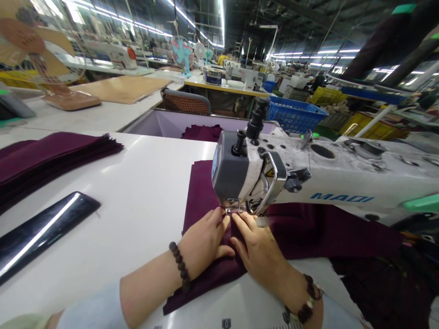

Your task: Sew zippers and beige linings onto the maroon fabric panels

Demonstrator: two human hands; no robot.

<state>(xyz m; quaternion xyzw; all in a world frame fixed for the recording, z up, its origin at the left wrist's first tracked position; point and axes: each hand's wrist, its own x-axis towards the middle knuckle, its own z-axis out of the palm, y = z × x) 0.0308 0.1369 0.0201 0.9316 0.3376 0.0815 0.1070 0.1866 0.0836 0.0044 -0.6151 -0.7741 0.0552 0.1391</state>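
- The left hand (pixel 204 242) is lying on the maroon fabric (pixel 302 233) with its fingers bent and its fingertips reaching just beside the presser foot (pixel 234 209); I cannot tell whether it is pinching a fold or only pressing.
- The right hand (pixel 257 249) is resting released and flat on the same fabric, its fingers pointing at the foot and touching the left hand's thumb.
- The fabric is lying on the white counter (pixel 137 205), running under the head of the sewing machine (pixel 329 178) and spreading off to the right.
- A bead bracelet (pixel 180 265) is sitting on the left wrist.
- A stack of maroon pieces (pixel 51 153) is lying at the far left of the counter, well apart from the hands.
- A glossy black strip (pixel 41 228) is lying near that stack.
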